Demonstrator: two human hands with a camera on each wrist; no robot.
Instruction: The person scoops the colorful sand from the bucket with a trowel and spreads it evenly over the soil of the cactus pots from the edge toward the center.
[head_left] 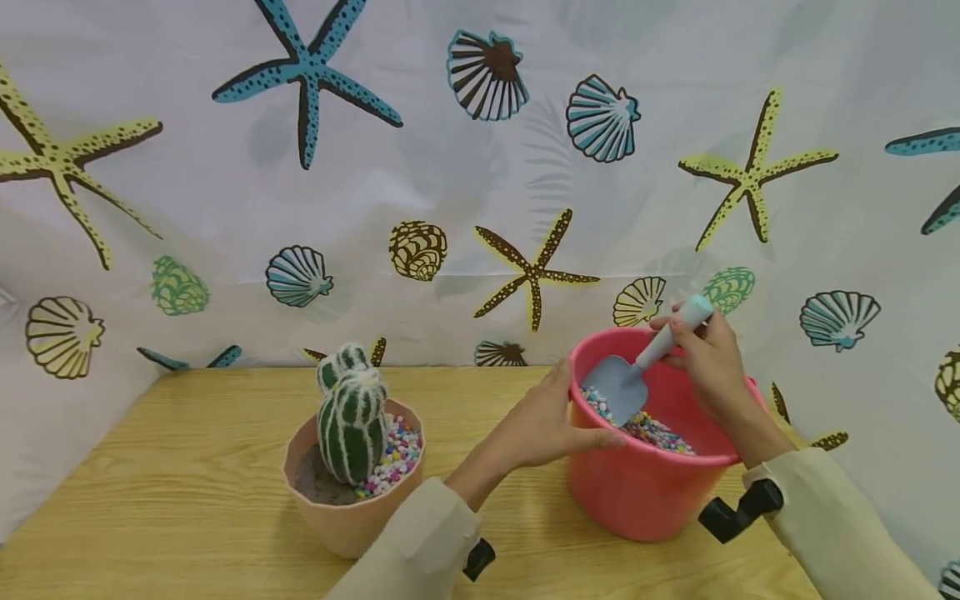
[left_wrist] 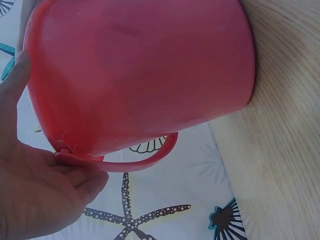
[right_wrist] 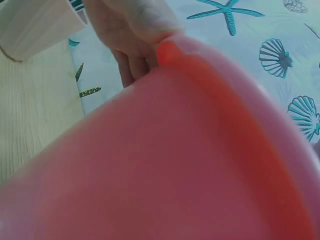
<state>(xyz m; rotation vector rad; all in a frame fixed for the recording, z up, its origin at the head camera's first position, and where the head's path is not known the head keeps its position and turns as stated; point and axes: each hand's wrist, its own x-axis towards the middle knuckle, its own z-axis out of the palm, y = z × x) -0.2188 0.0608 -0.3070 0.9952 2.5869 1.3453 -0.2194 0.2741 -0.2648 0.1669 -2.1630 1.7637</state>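
Through the head camera I see the left hand gripping the rim of the pink bucket, thumb in front, presumably so it won't slide on the table. The right hand is wrapped round the handle of the trowel, whose blade slants down among coloured pebbles inside the bucket, an angle I'd judge suited to scooping. To the left, the pot holds a cactus, its soil partly pebbled, probably placed there for easy reach.
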